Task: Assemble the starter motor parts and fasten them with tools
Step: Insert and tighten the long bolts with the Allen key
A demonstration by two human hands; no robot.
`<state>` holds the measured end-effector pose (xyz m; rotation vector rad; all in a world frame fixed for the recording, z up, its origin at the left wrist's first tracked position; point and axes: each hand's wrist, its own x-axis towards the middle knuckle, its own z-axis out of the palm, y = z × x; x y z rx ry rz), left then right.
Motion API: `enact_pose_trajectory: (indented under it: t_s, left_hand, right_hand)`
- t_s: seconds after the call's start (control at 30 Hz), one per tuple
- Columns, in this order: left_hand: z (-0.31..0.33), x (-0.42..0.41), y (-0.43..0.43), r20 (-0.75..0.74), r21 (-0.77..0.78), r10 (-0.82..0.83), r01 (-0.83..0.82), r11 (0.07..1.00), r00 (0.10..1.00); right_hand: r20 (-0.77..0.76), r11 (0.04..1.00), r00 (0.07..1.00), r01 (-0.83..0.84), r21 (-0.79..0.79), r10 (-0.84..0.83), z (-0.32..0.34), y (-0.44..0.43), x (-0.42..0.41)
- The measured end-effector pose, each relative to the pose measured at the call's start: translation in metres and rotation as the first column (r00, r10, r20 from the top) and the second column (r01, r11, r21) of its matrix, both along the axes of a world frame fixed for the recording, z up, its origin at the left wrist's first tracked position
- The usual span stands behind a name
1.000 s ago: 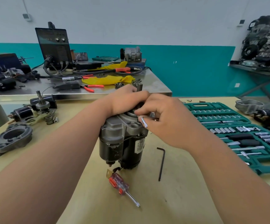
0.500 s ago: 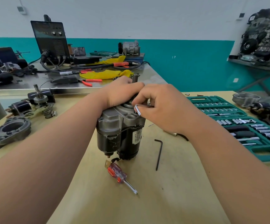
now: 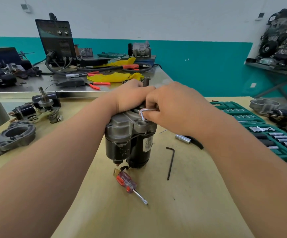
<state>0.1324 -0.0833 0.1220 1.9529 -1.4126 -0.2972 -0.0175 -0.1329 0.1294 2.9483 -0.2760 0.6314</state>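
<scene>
Ideally the left hand [image 3: 130,97], fingers curled over the grey-and-black starter motor [image 3: 130,141], braces it while the right hand [image 3: 178,109], pinching the silver L-shaped hex key [image 3: 143,112], turns squarely.

clear: table [image 3: 190,212] near edge | obstacles: screwdriver [image 3: 130,185], black hex key [image 3: 171,162], socket [image 3: 183,139] by starter motor [image 3: 130,140]

Back L, steel bench [image 3: 36,90] carries a black welder [image 3: 56,42] w/ cables [image 3: 56,70] looping out the front, and a dark vise [image 3: 0,55] at the far L edge. Mid-bench, a yellow cloth [image 3: 113,77] lies crumpled w/ red pliers [image 3: 98,84] just in front, while a silver compressor [image 3: 141,48] sits at the rear R corner near a flat green case [image 3: 111,55]. Far R, an engine [image 3: 281,40] sits on a grey shelf [image 3: 259,65] against the white-over-teal wall [image 3: 199,66].
</scene>
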Motion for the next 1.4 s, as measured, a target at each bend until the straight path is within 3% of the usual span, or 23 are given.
enact_pose_trajectory:
  t_s: [0.07, 0.13, 0.17, 0.2, 0.27, 0.33, 0.4, 0.5, 0.53, 0.67, 0.8, 0.9, 0.97, 1.0, 1.07, 1.13, 1.27, 1.4]
  left_hand:
    - [0.0, -0.001, 0.0, 0.002, 0.014, 0.005, -0.005, 1.0, 1.0]
    - [0.001, -0.002, 0.001, -0.005, 0.036, 0.029, -0.029, 0.999, 1.0]
    - [0.001, -0.002, 0.002, -0.027, 0.048, 0.03, -0.029, 0.998, 0.999]
    - [0.001, -0.002, 0.003, -0.052, 0.058, 0.019, -0.016, 0.998, 0.998]
    - [0.0, -0.002, 0.006, -0.08, 0.062, -0.001, 0.006, 0.998, 0.997]
    - [0.0, -0.005, 0.008, -0.083, 0.049, -0.004, 0.008, 0.999, 0.997]
    - [0.0, -0.006, 0.008, -0.081, 0.034, -0.001, 0.004, 0.999, 0.997]
    - [0.0, -0.007, 0.008, -0.078, 0.036, 0.001, 0.002, 0.999, 0.997]
    - [0.0, -0.007, 0.008, -0.077, 0.034, 0.001, 0.002, 0.999, 0.997]
    - [-0.001, -0.004, 0.008, -0.089, 0.03, -0.005, 0.008, 1.0, 0.996]
    - [-0.002, -0.002, 0.009, -0.089, 0.022, 0.003, -0.002, 1.0, 0.996]
    - [-0.002, -0.004, 0.009, -0.116, 0.002, -0.004, 0.004, 1.0, 0.993]
    - [-0.002, -0.004, 0.01, -0.115, -0.002, -0.004, 0.004, 1.0, 0.993]
    - [-0.002, -0.003, 0.009, -0.107, 0.0, -0.004, 0.004, 1.0, 0.994]
    - [-0.002, -0.003, 0.008, -0.087, 0.008, -0.002, 0.003, 1.0, 0.996]
    - [-0.002, -0.002, 0.005, -0.076, 0.005, 0.013, -0.012, 1.0, 0.997]
    - [-0.003, 0.001, 0.002, -0.061, -0.028, 0.028, -0.029, 0.999, 0.998]
    - [-0.004, 0.002, 0.003, -0.048, -0.054, -0.007, 0.005, 0.999, 0.999]
  right_hand:
    - [0.074, 1.0, 0.997, 0.01, 0.003, -0.011, -0.007, -0.004, 0.0]
    - [0.18, 0.92, 0.982, -0.014, 0.392, -0.062, -0.013, -0.023, -0.008]
    - [0.17, 0.819, 0.975, 0.02, 0.573, -0.143, -0.019, -0.036, -0.014]
    - [0.057, 0.752, 0.971, 0.142, 0.644, -0.232, -0.028, -0.049, -0.019]
    - [-0.295, 0.674, 0.882, 0.472, 0.568, -0.368, -0.055, -0.073, -0.026]
    - [-0.464, 0.614, 0.769, 0.634, 0.47, -0.439, -0.083, -0.082, -0.026]
    - [-0.441, 0.6, 0.729, 0.683, 0.416, -0.524, -0.105, -0.084, -0.025]
    - [-0.148, 0.741, 0.773, 0.633, 0.224, -0.617, -0.12, -0.074, -0.023]
    - [-0.136, 0.766, 0.797, 0.604, 0.219, -0.589, -0.121, -0.069, -0.022]
    - [-0.534, 0.744, 0.714, 0.632, 0.216, -0.452, -0.122, -0.051, -0.007]
    - [-0.582, 0.76, 0.73, 0.59, 0.274, -0.357, -0.113, -0.049, 0.003]
    - [-0.444, 0.708, 0.86, 0.477, 0.521, -0.252, -0.098, -0.054, -0.006]
    - [-0.109, 0.571, 0.975, 0.203, 0.795, -0.195, -0.08, -0.056, -0.016]
    - [0.104, 0.471, 0.976, -0.002, 0.882, -0.191, -0.068, -0.055, -0.02]
    - [0.462, 0.255, 0.875, -0.419, 0.872, -0.143, -0.043, -0.049, -0.022]
    - [0.628, 0.164, 0.775, -0.613, 0.773, -0.063, -0.024, -0.038, -0.014]
    - [0.605, 0.389, 0.796, -0.562, 0.73, 0.014, -0.005, -0.02, 0.003]
    - [0.541, 0.464, 0.841, -0.489, 0.739, 0.025, -0.007, -0.015, 0.004]
